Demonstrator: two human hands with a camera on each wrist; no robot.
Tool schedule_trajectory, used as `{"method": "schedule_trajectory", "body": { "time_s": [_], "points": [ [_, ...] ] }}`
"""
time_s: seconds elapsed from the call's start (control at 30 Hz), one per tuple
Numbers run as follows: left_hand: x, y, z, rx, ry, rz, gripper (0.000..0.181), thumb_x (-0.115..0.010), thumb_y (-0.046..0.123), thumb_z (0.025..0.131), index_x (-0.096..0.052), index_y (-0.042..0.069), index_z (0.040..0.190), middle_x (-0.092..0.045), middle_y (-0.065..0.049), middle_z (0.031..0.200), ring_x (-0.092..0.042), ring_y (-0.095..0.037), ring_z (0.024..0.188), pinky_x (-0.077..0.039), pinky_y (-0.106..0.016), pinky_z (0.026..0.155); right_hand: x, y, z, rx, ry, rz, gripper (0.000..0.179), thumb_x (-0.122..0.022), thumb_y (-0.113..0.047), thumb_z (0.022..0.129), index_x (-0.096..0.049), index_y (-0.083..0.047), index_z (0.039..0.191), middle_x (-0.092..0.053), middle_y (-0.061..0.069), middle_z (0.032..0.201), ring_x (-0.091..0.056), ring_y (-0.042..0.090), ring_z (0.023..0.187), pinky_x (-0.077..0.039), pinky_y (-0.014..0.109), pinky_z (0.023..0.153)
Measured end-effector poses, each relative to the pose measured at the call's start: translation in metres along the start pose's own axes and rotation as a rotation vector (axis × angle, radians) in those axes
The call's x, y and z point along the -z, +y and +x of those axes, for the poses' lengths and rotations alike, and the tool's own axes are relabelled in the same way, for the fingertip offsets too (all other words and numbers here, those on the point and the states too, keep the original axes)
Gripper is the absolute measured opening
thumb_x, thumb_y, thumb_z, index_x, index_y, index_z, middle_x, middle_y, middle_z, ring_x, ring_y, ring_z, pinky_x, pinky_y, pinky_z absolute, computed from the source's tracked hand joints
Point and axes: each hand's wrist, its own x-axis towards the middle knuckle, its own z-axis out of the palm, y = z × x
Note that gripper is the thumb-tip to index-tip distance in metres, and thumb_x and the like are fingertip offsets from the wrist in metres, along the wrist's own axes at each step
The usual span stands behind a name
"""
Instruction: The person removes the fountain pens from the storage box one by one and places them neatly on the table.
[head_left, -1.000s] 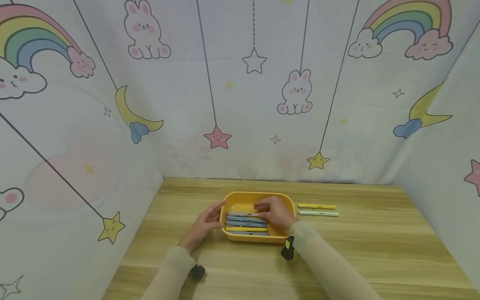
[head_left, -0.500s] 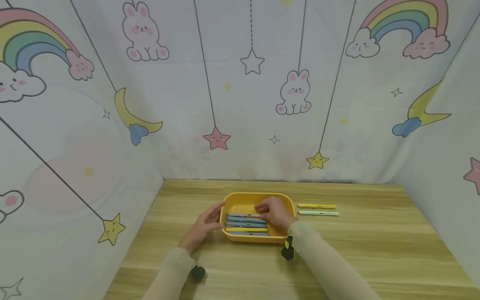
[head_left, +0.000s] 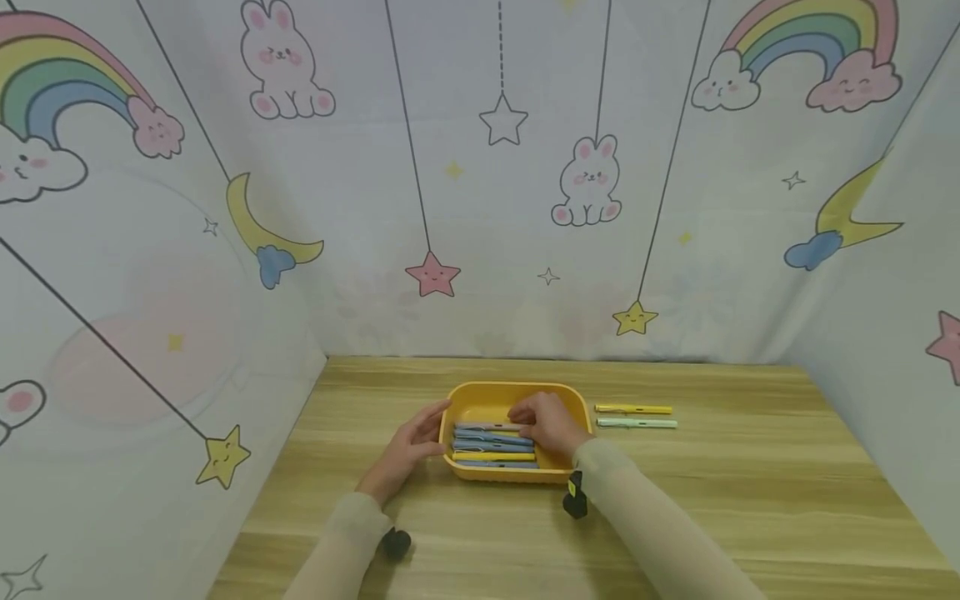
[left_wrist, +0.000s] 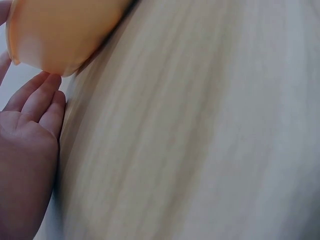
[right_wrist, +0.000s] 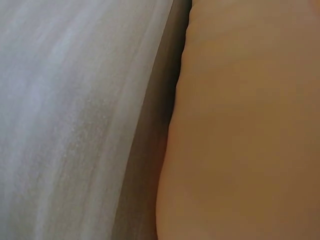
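Note:
A yellow plastic bin (head_left: 517,476) with rounded corners holds a row of pens lying side by side. Among them are a pale greyish pen (head_left: 487,427), blue pens (head_left: 495,446) and a yellow pen (head_left: 491,457). My right hand (head_left: 553,423) reaches into the bin from the right, its thumb and fingertips pinching the right end of the pale pen. Outside the left wall, my left hand (head_left: 408,446) rests with extended fingers against the bin. Those fingers (left_wrist: 42,102) touch the bin's wall in the left wrist view. The right wrist view has only the bin's outer wall (right_wrist: 245,125) and tabletop.
On the wooden table (head_left: 712,500), right of the bin, a second yellow pen (head_left: 633,409) and a mint-green pen (head_left: 637,423) lie parallel. A cartoon-printed cloth (head_left: 495,208) encloses the table at the back and both sides.

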Motion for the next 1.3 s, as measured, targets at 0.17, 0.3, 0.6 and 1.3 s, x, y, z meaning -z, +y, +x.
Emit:
{"method": "schedule_trajectory", "body": {
  "time_s": [0.17,0.3,0.6,1.3],
  "points": [
    [-0.001,0.001,-0.001,0.034,0.02,-0.002,0.074,-0.071,0.004,0.096,-0.042,0.021,0.162,-0.039,-0.017,0.166,-0.042,-0.038,0.15,-0.03,-0.053,0.124,0.0,0.0,-0.001,0.007,0.005,0.018,0.03,-0.075,0.008,0.091,-0.076,0.001,0.12,-0.079,0.011,0.114,-0.076,0.027,0.107,-0.061,0.044,0.092],
    [-0.001,0.001,-0.002,0.046,0.027,-0.005,0.074,-0.071,0.006,0.096,-0.043,0.023,0.161,-0.038,-0.015,0.167,-0.04,-0.036,0.151,-0.029,-0.053,0.125,0.0,-0.001,-0.002,0.003,0.019,0.047,0.035,-0.074,0.009,0.09,-0.074,0.002,0.125,-0.079,0.011,0.113,-0.076,0.028,0.105,-0.062,0.044,0.09],
    [-0.002,0.002,0.0,0.019,0.021,-0.004,0.074,-0.07,0.002,0.095,-0.041,0.017,0.162,-0.039,-0.02,0.166,-0.041,-0.039,0.15,-0.031,-0.052,0.123,-0.001,-0.002,-0.002,-0.002,0.056,0.045,0.035,-0.078,0.006,0.089,-0.073,0.003,0.124,-0.08,0.011,0.103,-0.077,0.025,0.095,-0.063,0.042,0.085],
    [0.0,0.002,-0.001,0.001,-0.001,0.017,0.074,-0.069,0.004,0.097,-0.039,0.016,0.163,-0.036,-0.022,0.166,-0.04,-0.042,0.151,-0.03,-0.056,0.123,0.006,-0.002,-0.012,-0.033,0.213,0.173,0.021,-0.078,0.0,0.092,-0.08,-0.001,0.113,-0.08,0.007,0.103,-0.074,0.018,0.091,-0.063,0.037,0.08]
  ]
}}
